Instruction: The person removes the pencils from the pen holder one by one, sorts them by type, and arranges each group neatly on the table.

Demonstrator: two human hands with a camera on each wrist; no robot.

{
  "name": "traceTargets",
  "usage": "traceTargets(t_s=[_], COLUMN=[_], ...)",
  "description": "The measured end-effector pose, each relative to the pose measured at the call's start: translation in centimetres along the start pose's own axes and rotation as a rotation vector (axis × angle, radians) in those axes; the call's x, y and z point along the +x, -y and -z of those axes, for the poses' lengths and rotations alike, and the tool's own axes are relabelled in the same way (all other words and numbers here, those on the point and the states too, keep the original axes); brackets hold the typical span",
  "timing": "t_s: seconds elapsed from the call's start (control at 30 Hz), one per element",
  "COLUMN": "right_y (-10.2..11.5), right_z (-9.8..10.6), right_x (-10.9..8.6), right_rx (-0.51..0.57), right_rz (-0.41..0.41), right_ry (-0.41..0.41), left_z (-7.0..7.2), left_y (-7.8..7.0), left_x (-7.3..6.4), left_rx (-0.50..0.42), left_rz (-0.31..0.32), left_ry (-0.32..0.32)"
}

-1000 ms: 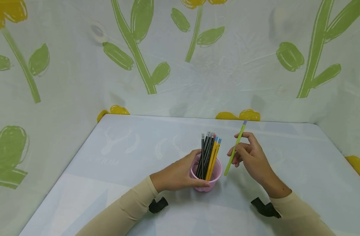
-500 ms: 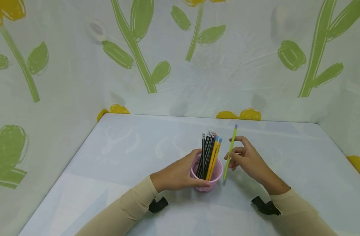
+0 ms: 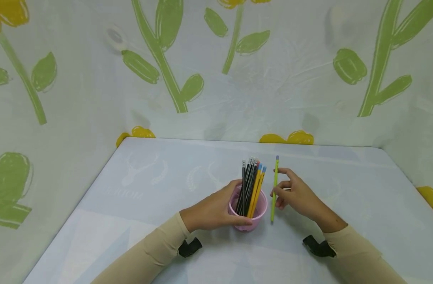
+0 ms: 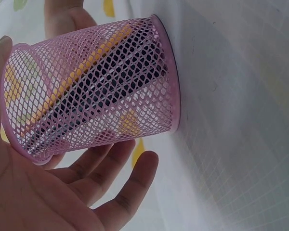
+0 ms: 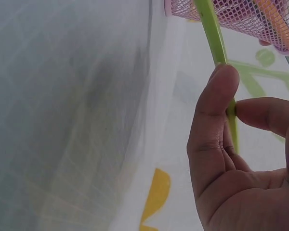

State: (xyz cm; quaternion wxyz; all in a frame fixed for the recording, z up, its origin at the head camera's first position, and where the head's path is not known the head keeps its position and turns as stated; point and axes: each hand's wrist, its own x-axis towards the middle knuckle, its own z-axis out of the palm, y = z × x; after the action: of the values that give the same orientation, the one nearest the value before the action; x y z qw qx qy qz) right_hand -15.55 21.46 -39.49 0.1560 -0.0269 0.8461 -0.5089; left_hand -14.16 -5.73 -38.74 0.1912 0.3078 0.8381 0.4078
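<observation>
A pink mesh pencil cup [image 3: 261, 205] stands on the table, and my left hand [image 3: 216, 207] grips its rim and side from the left. Inside lean several black pencils [image 3: 247, 185] with pale ends and some yellow pencils [image 3: 257, 189] with blue ends. Just right of the cup, my right hand [image 3: 296, 195] pinches a lime-green pencil [image 3: 274, 183] with a purple end up. That pencil is nearly upright and apart from the cup in the head view. In the left wrist view the cup's mesh wall [image 4: 94, 86] shows the pencils through it.
The pale table [image 3: 166, 165] carries faint printed patterns. Behind it hangs a whitish cloth wall [image 3: 291, 98] with green stems and yellow flowers. A black strap [image 3: 190, 247] shows at the left wrist, another black strap [image 3: 319, 246] at the right.
My right hand has shifted left and a little down, bringing the green pencil closer to the cup and more upright. The left hand and the cup have stayed put.
</observation>
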Motion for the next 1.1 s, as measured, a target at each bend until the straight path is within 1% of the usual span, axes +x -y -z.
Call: traceTargets(t_s=[0.23,0.4,0.57,0.8,0.97,1.1], right_y=[-0.4,-0.8,-1.1,-1.2,-1.1,-1.0], right_z=[0.0,-0.1,-0.1,-0.3,-0.3,-0.4], right_x=[0.3,0.4,0.4,0.3,0.2,0.0], right_rx=[-0.047,-0.068,-0.095,-0.145,-0.192,-0.229], right_rz=[-0.036,-0.041,-0.036,-0.086,-0.073,-0.065], right_ry=[0.023,0.051,0.067,0.077,0.080,0.094], left_z=[0.0,-0.1,-0.1,-0.2,-0.1,-0.1], left_y=[0.0,0.1,0.2,0.1,0.1,0.2], left_x=[-0.1,-0.2,-0.1,-0.1,0.1,0.1], left_rx=[0.009,0.007,0.021,0.007,0.015,0.011], left_rz=[0.009,0.019,0.011,0.018,0.005,0.010], left_ry=[-0.012,-0.009,-0.011,-0.003,-0.007,-0.007])
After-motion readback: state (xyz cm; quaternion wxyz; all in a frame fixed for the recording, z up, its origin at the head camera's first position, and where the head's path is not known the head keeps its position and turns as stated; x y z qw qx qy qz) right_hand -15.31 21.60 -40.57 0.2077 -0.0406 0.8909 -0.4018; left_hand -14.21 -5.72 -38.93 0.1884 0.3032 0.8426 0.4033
